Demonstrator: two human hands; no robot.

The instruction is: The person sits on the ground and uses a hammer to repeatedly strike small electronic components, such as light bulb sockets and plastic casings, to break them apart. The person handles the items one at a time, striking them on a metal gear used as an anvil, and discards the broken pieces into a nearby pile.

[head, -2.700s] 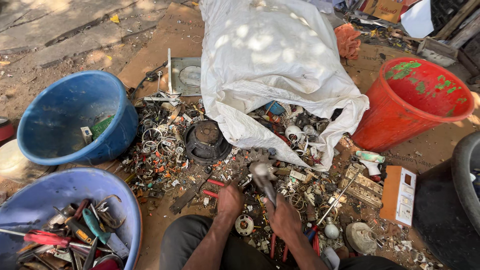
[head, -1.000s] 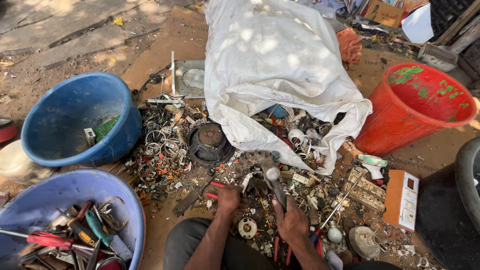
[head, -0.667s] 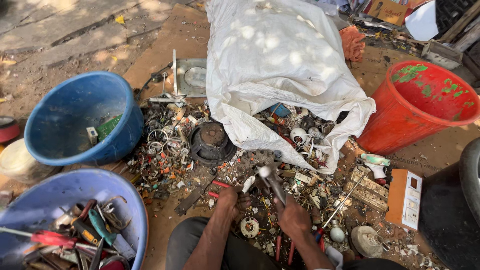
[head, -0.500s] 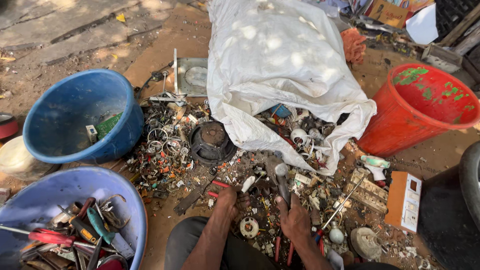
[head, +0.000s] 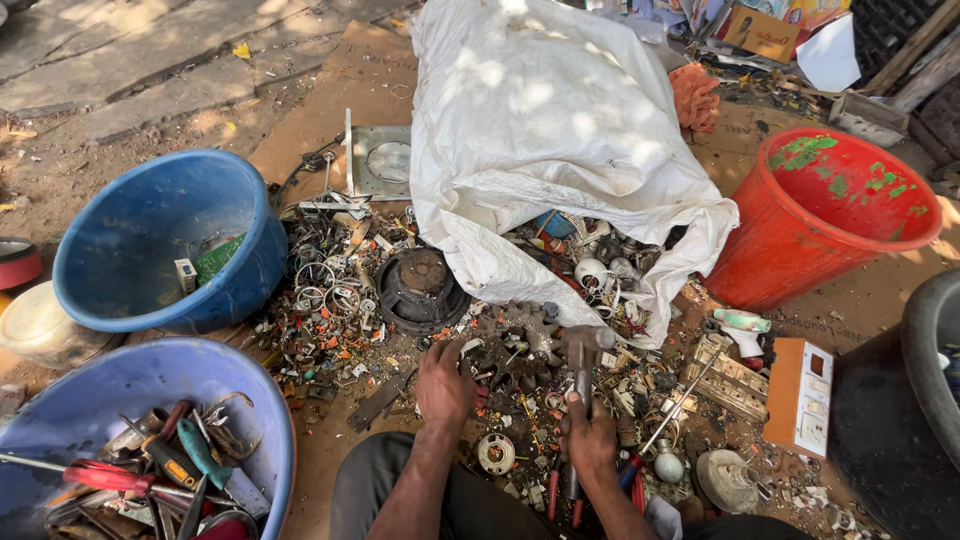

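The right hand [head: 592,440] is closed round the handle of a hammer [head: 583,352], whose head stands just ahead of it over the scrap pile [head: 520,360]. The left hand [head: 445,385] presses, fingers curled, on scrap beside the hammer head. Beyond both hands lie a white sack [head: 560,130] and a round black speaker [head: 420,290].

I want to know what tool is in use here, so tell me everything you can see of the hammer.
The metal-headed hammer has a dull grey, worn head and a slim dark handle running down toward the person. The right hand wraps the lower handle in a closed grip. The head sits just above the pile of small scrap parts, near the white sack's mouth; whether it touches the scrap cannot be told. The left hand rests on the scrap beside it.
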